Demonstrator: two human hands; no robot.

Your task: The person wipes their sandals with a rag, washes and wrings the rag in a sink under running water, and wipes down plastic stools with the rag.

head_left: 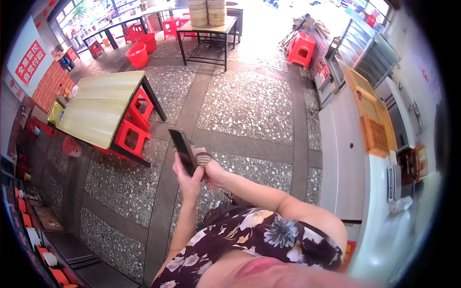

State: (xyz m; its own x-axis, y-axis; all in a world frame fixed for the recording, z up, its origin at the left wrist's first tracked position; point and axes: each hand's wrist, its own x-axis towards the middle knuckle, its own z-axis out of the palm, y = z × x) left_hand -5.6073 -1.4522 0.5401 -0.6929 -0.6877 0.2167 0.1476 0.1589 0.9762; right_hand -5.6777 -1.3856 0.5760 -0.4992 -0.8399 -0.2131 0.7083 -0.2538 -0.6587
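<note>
A dark, flat smartphone (pixel 180 146) stands tilted in front of my body, with my left hand (pixel 188 176) closed around its lower part. Close beside it, my right hand (pixel 214 174) is closed at a small brown-and-cream striped thing (pixel 203 159), whose kind I cannot make out. My right fingers are partly hidden behind the striped thing and the phone. Both hands are held above the speckled floor (pixel 246 105), apart from any table.
To the left stands a wooden-topped table (pixel 98 105) with red stools (pixel 132 137) beside it. Ahead, a smaller table (pixel 218 30) bears stacked bamboo steamers (pixel 216 12). Red buckets (pixel 138 56) sit on the floor. A counter (pixel 343 158) runs along the right, near another red stool (pixel 301 49).
</note>
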